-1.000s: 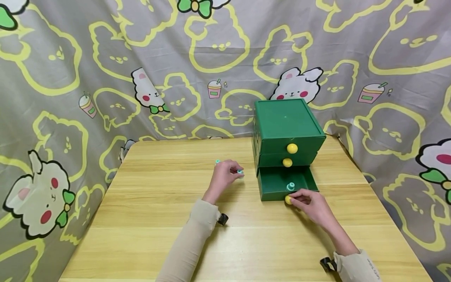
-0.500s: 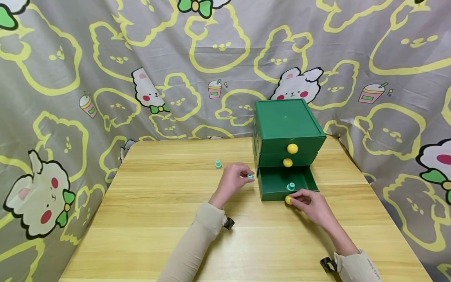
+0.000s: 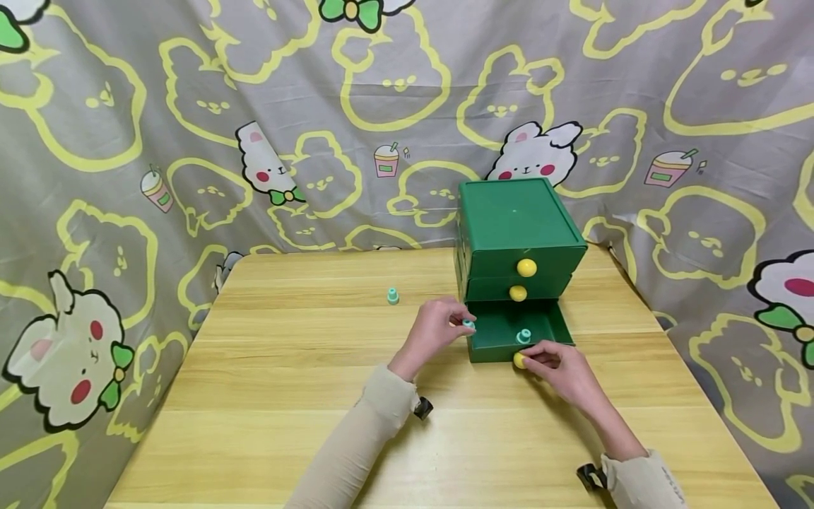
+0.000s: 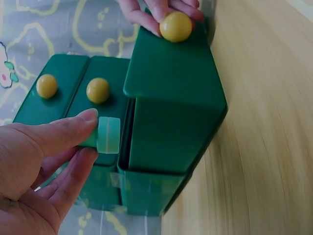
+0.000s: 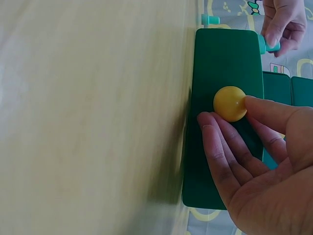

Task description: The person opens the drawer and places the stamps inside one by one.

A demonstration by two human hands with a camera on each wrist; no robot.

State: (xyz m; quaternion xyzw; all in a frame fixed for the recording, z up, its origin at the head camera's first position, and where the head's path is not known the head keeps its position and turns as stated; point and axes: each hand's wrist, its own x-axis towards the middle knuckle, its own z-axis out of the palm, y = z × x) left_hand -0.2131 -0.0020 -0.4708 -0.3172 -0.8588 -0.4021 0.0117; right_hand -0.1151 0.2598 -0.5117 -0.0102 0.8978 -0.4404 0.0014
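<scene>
My left hand [image 3: 434,329] pinches a small turquoise stepped piece [image 4: 108,135], with a wide round base and narrower neck, between thumb and fingertips. It is at the left edge of the pulled-out bottom drawer [image 3: 491,355] of a green chest of drawers [image 3: 518,212]. My right hand [image 3: 567,369] holds that drawer's round yellow knob [image 5: 229,104] between thumb and fingers. A similar turquoise piece [image 3: 524,336] stands inside the drawer near its front. Another turquoise piece [image 3: 393,296] stands on the table, left of the chest.
The two upper drawers are closed, each with a yellow knob [image 3: 526,268]. The chest stands at the back right of the wooden table [image 3: 286,396]. A grey patterned curtain [image 3: 305,92] hangs behind and at the sides.
My left hand has moved right with the turquoise piece, from over the table to the drawer's left edge, uncovering the piece left standing on the table. My right hand has stayed on the knob.
</scene>
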